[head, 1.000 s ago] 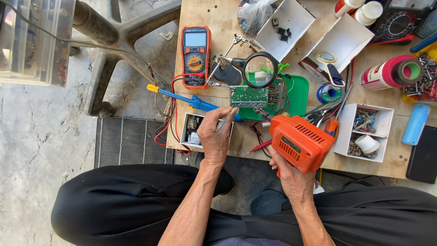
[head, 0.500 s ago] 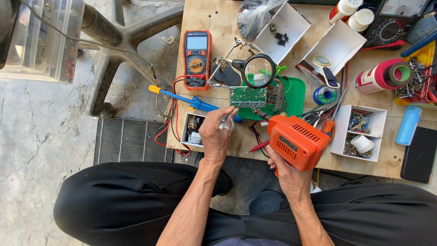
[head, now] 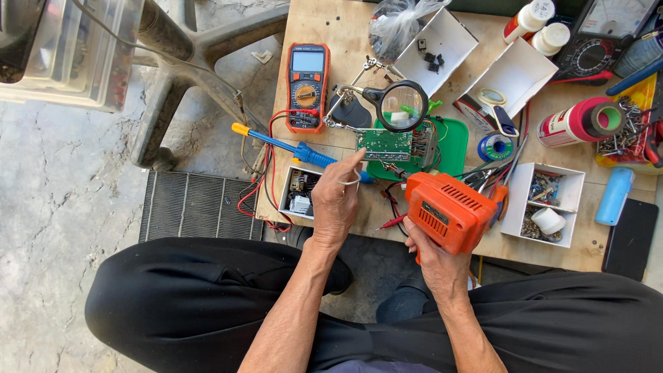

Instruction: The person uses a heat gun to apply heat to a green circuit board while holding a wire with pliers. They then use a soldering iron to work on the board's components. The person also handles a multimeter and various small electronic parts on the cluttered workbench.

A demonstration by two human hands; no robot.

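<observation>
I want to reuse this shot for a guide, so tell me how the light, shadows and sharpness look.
Head view: hard sunlight on the wooden table, crisp short shadows beside the white boxes; bright glare on the clear plastic bin; left hand, right hand and circuit board look sharp; mild wide-angle bending near the edges.

Orange soldering gun (head: 449,211) tilted beside green circuit board (head: 384,144).

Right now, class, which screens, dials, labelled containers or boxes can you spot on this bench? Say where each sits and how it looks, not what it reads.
Digital multimeter: upper left of the table, orange case, grey screen, round dial.
Analogue meter: top right corner, black, pale dial face.
White bottles: top edge, red labels, white caps.
Red can: right side, lying down, white label.
White cardboard boxes: open, holding small parts, in front of the right hand.
</observation>
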